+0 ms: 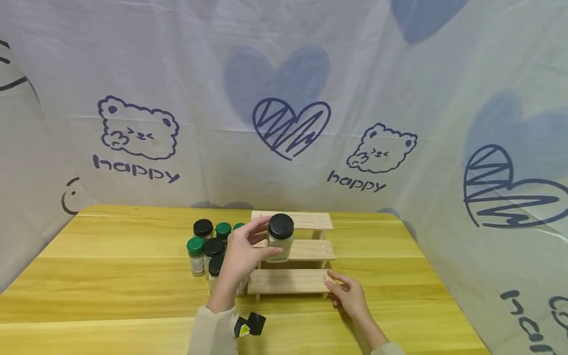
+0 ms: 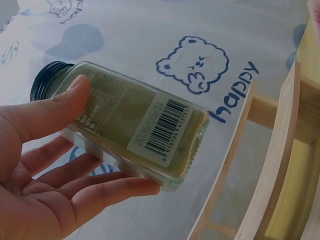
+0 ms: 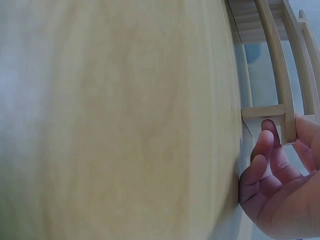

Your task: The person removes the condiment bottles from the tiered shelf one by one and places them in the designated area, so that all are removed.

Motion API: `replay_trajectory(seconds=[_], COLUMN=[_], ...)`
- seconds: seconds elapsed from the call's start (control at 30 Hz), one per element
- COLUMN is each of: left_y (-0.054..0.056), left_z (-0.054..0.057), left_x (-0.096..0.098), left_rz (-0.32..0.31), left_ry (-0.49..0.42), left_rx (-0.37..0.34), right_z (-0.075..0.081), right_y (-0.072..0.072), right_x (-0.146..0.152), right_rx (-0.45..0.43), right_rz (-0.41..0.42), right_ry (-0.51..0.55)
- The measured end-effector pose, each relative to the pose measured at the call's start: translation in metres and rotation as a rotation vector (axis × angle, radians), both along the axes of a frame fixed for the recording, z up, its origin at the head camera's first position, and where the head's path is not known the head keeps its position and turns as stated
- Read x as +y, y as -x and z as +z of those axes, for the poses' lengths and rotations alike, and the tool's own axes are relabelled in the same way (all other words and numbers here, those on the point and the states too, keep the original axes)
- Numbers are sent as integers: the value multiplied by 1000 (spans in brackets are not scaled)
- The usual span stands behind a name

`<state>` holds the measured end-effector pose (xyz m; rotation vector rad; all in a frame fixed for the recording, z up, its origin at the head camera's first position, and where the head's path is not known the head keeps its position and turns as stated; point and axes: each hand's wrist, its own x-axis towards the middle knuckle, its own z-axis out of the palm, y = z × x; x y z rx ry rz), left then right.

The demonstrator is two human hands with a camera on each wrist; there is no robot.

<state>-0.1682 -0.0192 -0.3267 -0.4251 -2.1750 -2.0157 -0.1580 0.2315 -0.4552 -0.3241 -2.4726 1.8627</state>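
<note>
My left hand [image 1: 244, 252] holds a glass spice jar [image 1: 280, 242] with a black lid in front of the wooden tiered rack [image 1: 290, 282]. In the left wrist view the jar [image 2: 120, 117] lies tilted between thumb and fingers, its barcode label facing the camera and pale contents inside. At the rack's right end, my right hand [image 1: 350, 295] pinches the lowest step. The right wrist view shows the fingers [image 3: 266, 146] under the end of that step, with the thumb on its other side, partly out of frame.
Left of the rack, several jars stand grouped on the wooden table [image 1: 115, 291], some with black lids [image 1: 203, 227], others with green lids [image 1: 195, 245]. The left forearm hides part of this group. A printed cloth [image 1: 213, 98] hangs behind the table and along its sides.
</note>
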Motion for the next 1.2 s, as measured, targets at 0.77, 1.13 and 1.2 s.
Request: replay_trajectory(seconds=[0.77, 1.13, 1.2], left_y=[-23, -29, -31], left_z=[-10, -14, -15], left_x=[-47, -72, -77], left_rz=[82, 105, 106], left_ry=[12, 69, 80], left_rx=[-61, -86, -80], right_z=[-1, -1, -1], right_y=[1, 1, 0], right_x=[0, 1, 0], right_rx=[-2, 1, 2], right_rz=[3, -4, -4], right_ry=[1, -15, -13])
